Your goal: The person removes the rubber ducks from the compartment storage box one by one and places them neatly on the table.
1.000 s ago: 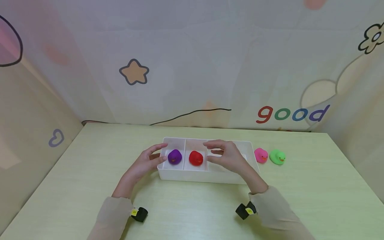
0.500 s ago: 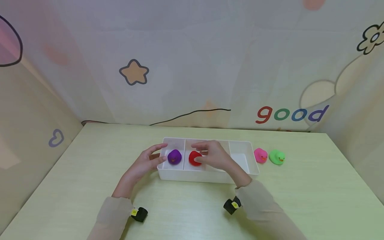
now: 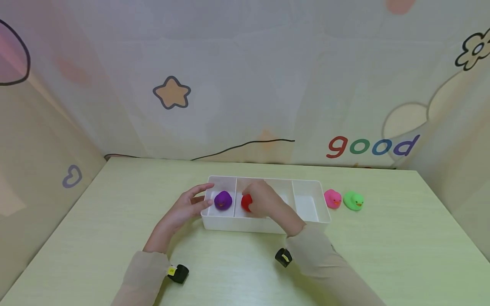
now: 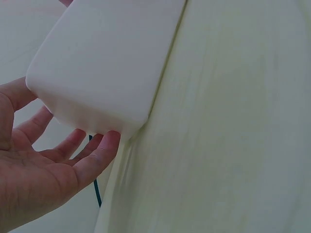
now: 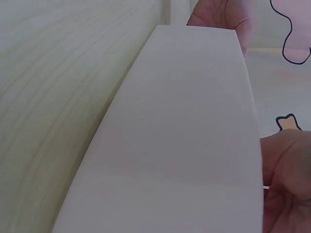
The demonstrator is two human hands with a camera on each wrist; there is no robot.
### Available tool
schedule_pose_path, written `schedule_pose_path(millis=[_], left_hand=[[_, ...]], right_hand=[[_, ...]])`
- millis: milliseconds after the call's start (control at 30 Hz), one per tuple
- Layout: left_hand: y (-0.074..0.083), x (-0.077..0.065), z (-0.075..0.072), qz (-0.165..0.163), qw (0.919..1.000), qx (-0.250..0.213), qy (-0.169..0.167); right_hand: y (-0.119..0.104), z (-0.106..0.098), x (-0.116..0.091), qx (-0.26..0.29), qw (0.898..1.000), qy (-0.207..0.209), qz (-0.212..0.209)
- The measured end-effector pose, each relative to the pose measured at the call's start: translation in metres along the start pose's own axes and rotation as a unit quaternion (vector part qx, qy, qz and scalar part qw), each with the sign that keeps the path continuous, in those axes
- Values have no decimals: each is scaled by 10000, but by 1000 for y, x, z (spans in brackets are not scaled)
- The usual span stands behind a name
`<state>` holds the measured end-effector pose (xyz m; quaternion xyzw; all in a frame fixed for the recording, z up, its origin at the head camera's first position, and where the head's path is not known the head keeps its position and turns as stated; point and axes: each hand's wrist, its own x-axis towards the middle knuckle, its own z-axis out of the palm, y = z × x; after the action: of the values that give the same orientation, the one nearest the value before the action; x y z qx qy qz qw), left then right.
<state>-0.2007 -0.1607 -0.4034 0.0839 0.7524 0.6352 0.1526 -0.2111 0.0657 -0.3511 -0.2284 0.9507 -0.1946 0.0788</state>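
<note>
A white divided box stands on the table, its long side toward me. My left hand holds its left end; in the left wrist view the hand's fingers lie against the end wall. In the leftmost compartment sits a purple rubber duck. My right hand reaches down into the second compartment, fingers curled round a red rubber duck, which the hand partly covers. From the right wrist, the box's long wall hides the ducks and most fingertips.
A pink rubber duck stands just outside the box's right end, with a green rubber duck beside it. Behind the table hangs a printed backdrop.
My right hand has moved left along the box, gone down into the second compartment and taken hold of the red duck. My left hand has stayed at the box's left end.
</note>
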Motion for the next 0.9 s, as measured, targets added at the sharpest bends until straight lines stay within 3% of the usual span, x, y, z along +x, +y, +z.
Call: schedule_pose_path(millis=[167,533,900], left_hand=[[0,0,0,15,10000,16,-3],[1,0,1,-14,10000,81,16],[1,0,1,-13,10000,36,1]], right_hand=[[-3,2,0,-347,9993,-57,-101],[-1,11,3,-874,9941,346,-539],[1,10,0,-321,9967,326,-666]])
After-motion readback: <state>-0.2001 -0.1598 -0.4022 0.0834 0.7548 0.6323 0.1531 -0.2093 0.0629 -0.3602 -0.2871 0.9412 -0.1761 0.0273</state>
